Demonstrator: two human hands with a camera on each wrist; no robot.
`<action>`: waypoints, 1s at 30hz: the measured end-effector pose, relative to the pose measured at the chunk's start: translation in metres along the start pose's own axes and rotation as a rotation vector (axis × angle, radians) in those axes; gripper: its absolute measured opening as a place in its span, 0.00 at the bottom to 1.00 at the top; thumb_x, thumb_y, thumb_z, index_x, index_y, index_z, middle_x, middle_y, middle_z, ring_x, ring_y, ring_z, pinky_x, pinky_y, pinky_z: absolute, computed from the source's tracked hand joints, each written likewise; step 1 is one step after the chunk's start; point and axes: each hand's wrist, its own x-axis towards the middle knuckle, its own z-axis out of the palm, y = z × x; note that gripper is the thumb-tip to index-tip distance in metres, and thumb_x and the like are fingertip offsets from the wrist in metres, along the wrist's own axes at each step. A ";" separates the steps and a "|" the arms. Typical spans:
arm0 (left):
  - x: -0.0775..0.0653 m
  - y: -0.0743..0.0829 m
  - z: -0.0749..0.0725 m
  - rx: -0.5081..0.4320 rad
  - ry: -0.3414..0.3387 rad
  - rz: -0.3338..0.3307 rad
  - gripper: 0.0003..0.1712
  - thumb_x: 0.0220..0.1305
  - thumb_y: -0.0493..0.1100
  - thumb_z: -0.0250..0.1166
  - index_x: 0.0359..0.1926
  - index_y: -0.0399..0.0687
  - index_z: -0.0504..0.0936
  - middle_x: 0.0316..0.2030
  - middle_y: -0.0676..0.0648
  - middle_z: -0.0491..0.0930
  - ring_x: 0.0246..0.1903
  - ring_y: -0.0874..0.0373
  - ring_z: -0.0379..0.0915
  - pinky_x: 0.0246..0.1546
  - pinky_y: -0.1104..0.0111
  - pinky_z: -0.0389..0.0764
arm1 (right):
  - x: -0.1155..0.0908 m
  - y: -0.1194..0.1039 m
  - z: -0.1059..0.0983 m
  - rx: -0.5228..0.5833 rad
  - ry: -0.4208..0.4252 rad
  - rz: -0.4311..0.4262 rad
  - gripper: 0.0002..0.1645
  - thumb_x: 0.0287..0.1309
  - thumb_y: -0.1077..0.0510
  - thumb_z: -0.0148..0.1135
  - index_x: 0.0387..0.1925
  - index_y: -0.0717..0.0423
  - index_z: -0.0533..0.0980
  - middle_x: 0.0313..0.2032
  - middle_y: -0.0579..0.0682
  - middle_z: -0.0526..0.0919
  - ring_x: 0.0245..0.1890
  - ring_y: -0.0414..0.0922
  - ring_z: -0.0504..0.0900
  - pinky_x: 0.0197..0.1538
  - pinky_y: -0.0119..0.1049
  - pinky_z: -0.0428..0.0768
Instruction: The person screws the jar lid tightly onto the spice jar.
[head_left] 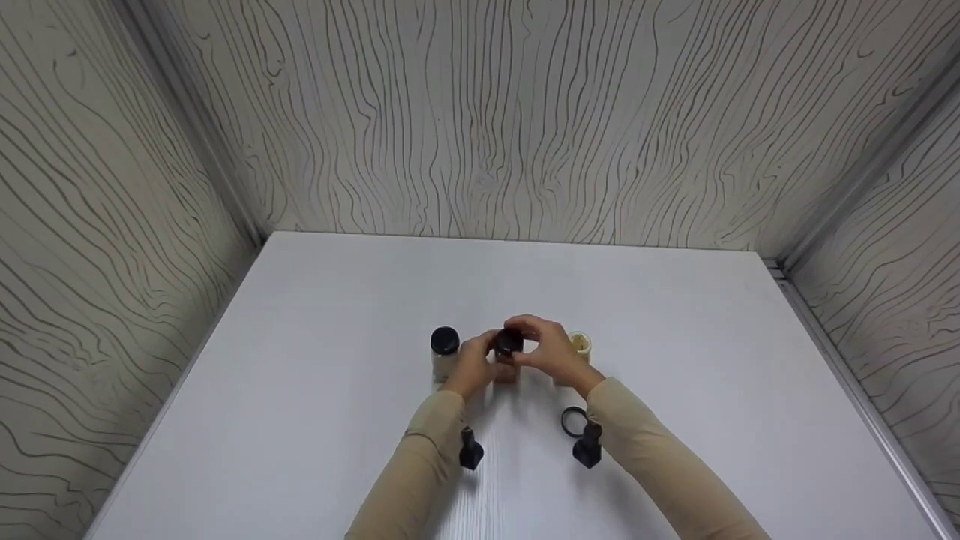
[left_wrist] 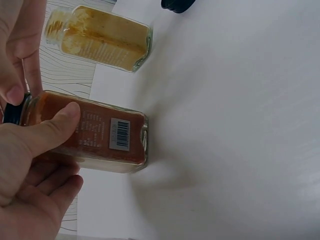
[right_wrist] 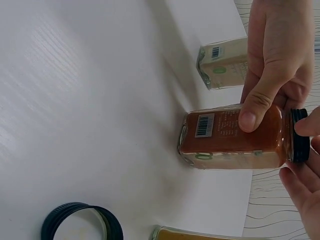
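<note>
A square glass jar of red-brown powder (left_wrist: 95, 125) stands upright at the table's middle, its barcode label turned toward the wrist cameras. My left hand (head_left: 472, 367) grips the jar's body, thumb across the front. On the jar's neck is a black ribbed lid (right_wrist: 300, 135), which my right hand (head_left: 553, 351) pinches between thumb and fingers. To the right stands a lidless jar of yellow powder (left_wrist: 107, 37), partly behind the right hand in the head view. A jar of pale powder (right_wrist: 225, 64) with a black cap (head_left: 445, 340) stands to the left.
A loose black lid (right_wrist: 49, 226) lies on the white table (head_left: 337, 420), near the right forearm. Wood-grain panels (head_left: 480, 120) rise behind the table and on both sides. Dark wrist-camera mounts (head_left: 587, 448) stick out from the sleeves.
</note>
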 end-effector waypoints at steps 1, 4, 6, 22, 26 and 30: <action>0.000 0.000 0.000 -0.001 0.000 -0.005 0.30 0.50 0.32 0.72 0.57 0.33 0.76 0.57 0.35 0.79 0.62 0.42 0.73 0.66 0.52 0.74 | 0.000 0.000 0.000 -0.005 0.007 0.004 0.27 0.49 0.70 0.66 0.54 0.69 0.74 0.53 0.67 0.80 0.57 0.61 0.79 0.63 0.53 0.78; 0.000 0.001 0.000 -0.004 0.005 -0.011 0.30 0.50 0.32 0.72 0.56 0.33 0.76 0.56 0.34 0.79 0.61 0.42 0.74 0.66 0.52 0.74 | 0.000 -0.001 0.000 -0.019 0.027 0.011 0.27 0.50 0.68 0.68 0.53 0.70 0.74 0.52 0.67 0.80 0.56 0.62 0.79 0.62 0.53 0.78; 0.000 0.001 0.000 0.006 0.009 -0.008 0.29 0.50 0.32 0.72 0.56 0.32 0.76 0.56 0.34 0.79 0.60 0.42 0.74 0.65 0.52 0.75 | 0.001 -0.001 -0.001 -0.015 0.031 0.012 0.27 0.49 0.68 0.69 0.53 0.71 0.73 0.52 0.68 0.80 0.56 0.62 0.79 0.62 0.53 0.79; 0.001 0.001 0.000 0.013 0.019 0.017 0.30 0.49 0.31 0.72 0.56 0.31 0.76 0.56 0.33 0.79 0.60 0.41 0.74 0.64 0.52 0.75 | 0.001 0.002 0.001 0.008 0.007 0.008 0.27 0.50 0.69 0.67 0.54 0.68 0.74 0.53 0.66 0.80 0.57 0.61 0.78 0.63 0.51 0.79; 0.001 0.000 0.002 0.021 0.028 0.025 0.29 0.49 0.29 0.71 0.55 0.30 0.76 0.55 0.32 0.79 0.59 0.40 0.75 0.64 0.52 0.76 | 0.002 0.003 0.002 0.005 0.026 0.024 0.27 0.50 0.68 0.69 0.53 0.67 0.74 0.53 0.66 0.80 0.56 0.61 0.79 0.61 0.50 0.80; 0.001 0.000 0.002 0.030 0.031 0.018 0.29 0.50 0.29 0.71 0.55 0.30 0.76 0.55 0.32 0.79 0.59 0.40 0.75 0.63 0.53 0.76 | 0.002 0.004 0.003 0.004 0.034 0.029 0.27 0.50 0.67 0.69 0.53 0.67 0.74 0.52 0.66 0.80 0.56 0.60 0.79 0.61 0.51 0.81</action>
